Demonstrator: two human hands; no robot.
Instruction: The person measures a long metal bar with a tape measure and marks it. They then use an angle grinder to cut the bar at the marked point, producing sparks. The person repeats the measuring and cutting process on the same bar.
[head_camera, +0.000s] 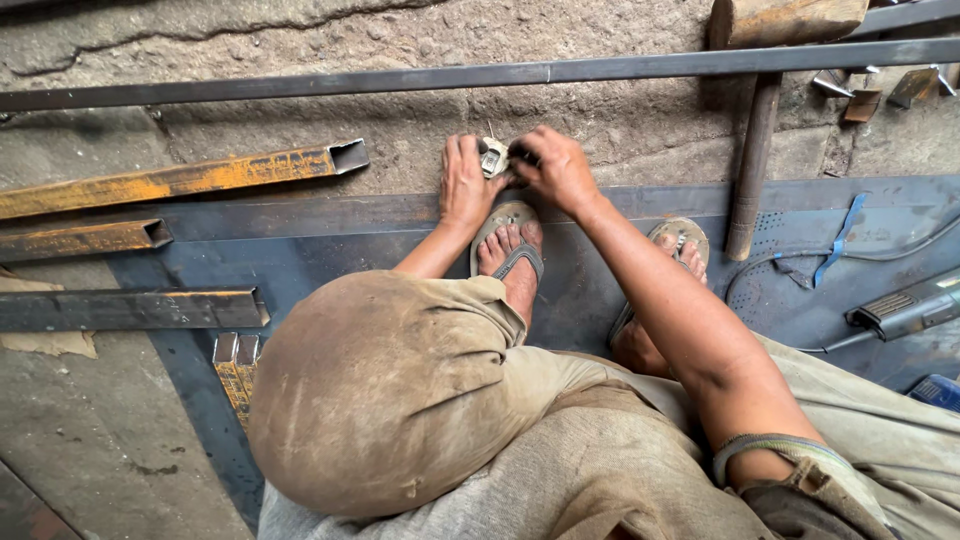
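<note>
**Both hands closed on a small metal piece at the sheet's edge**

While the person squats over a dark steel sheet (330, 245), both hands meet just ahead of the left foot. The left hand (463, 182) rests palm-down, its fingers curled together against the left side of a small whitish metal piece (493, 158). The right hand (555, 168) closes over the same piece from the right, fingers bent tight around it. The piece sits at the far edge of the sheet, where the steel meets the rough concrete floor (400, 40). What kind of piece it is cannot be made out; the fingers cover most of it.

Count of items: three rusty square tubes (190, 178) lie at left, with two short tube ends (235, 370) beside the knee. One long grey steel bar (480, 74) runs across the top. One hammer (755, 150) stands right of the hands, its wooden head cut off by the upper frame edge. One power tool (910, 308) lies at far right with its cable (800, 262), its body partly out of frame. Two sandals (512, 245) are worn; the right one is largely hidden behind the right forearm. Small metal offcuts (865, 95) at top right are too small to identify.
</note>
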